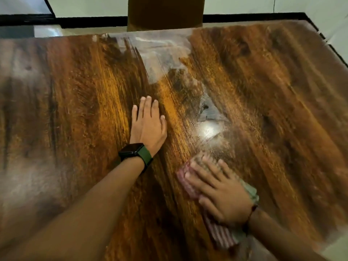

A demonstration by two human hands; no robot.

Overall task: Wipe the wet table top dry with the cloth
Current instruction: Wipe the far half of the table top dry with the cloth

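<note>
A glossy dark wooden table top [263,95] fills the view, with wet, shiny streaks [209,117] running from its far middle down toward my right hand. My right hand [220,193] lies flat, fingers spread, pressing a striped red, white and green cloth [222,236] onto the wood at the near right. The cloth shows at my fingertips, beside my hand and under my wrist. My left hand [148,125] rests flat on the bare table in the middle, fingers together, holding nothing. A dark watch with a green strap [135,151] sits on that wrist. The picture is motion-blurred.
A brown chair back [165,12] stands behind the table's far edge. Pale floor and a black skirting line [244,16] show beyond. The table's right edge [337,53] runs diagonally at the upper right, and its near right corner lies close to my right forearm.
</note>
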